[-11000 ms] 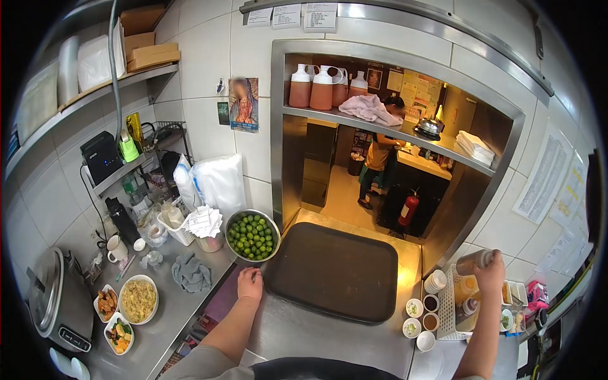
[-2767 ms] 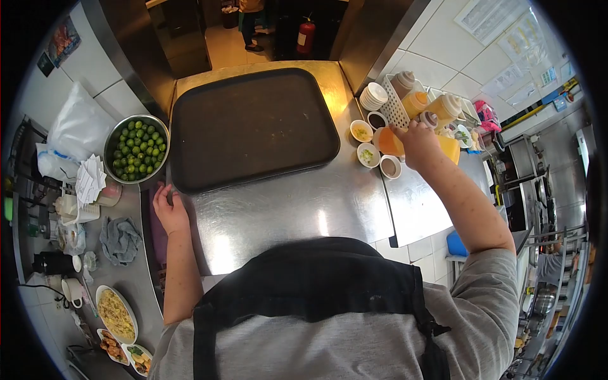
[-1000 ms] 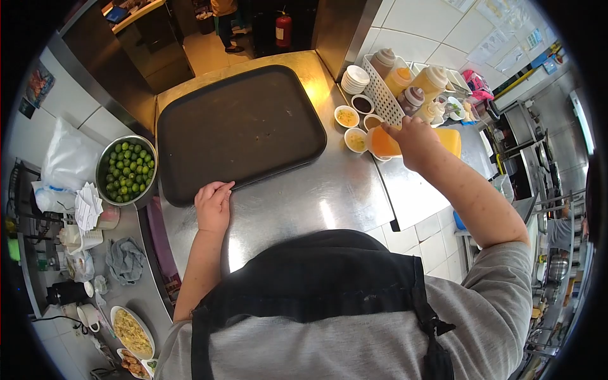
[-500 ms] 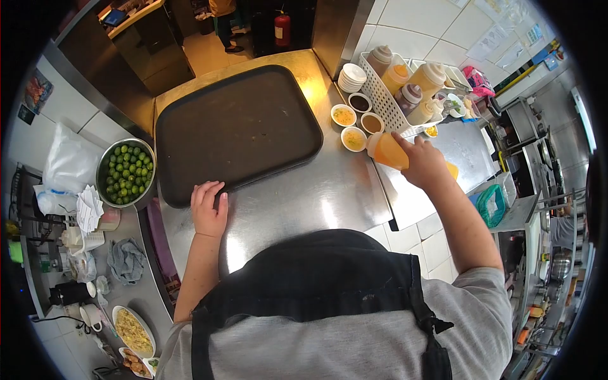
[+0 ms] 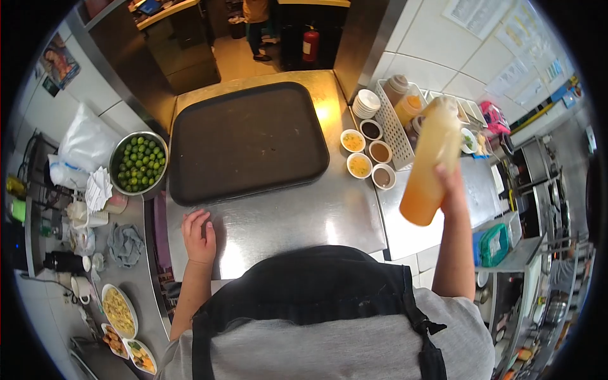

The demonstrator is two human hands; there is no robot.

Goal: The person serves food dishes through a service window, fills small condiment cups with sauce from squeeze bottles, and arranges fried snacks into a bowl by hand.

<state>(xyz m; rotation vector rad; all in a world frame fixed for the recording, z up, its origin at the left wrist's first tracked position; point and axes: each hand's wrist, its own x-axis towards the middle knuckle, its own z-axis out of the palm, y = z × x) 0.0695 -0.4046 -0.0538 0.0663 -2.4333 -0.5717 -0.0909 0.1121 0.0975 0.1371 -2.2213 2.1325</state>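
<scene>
My right hand [image 5: 451, 188] is wrapped round a squeeze bottle [image 5: 423, 190] with orange-yellow liquid in its lower part. It is raised over the right side of the counter, nearly upright, nozzle end up. Several small white sauce cups stand left of it: two with yellow-orange sauce, the nearer being this cup [image 5: 359, 166], a dark one [image 5: 371, 130], a brown one [image 5: 380, 152] and a greyish-brown one [image 5: 383, 177]. My left hand [image 5: 199, 234] rests on the steel counter [image 5: 285, 218], fingers loosely stretched, just below the near edge of a large dark tray [image 5: 250, 142].
A white perforated basket [image 5: 394, 130] holds more squeeze bottles, beside stacked white cups [image 5: 366, 103]. On the left are a steel bowl of green citrus fruits [image 5: 139, 163], a grey cloth [image 5: 125, 245] and filled dishes [image 5: 120, 310]. A person [image 5: 256, 25] stands beyond the pass, near a fire extinguisher [image 5: 310, 44].
My right hand has lifted the squeeze bottle from its tilt, nozzle towards the cups, to nearly upright, uncovering the greyish-brown cup. My left hand has slid off the tray's edge towards me.
</scene>
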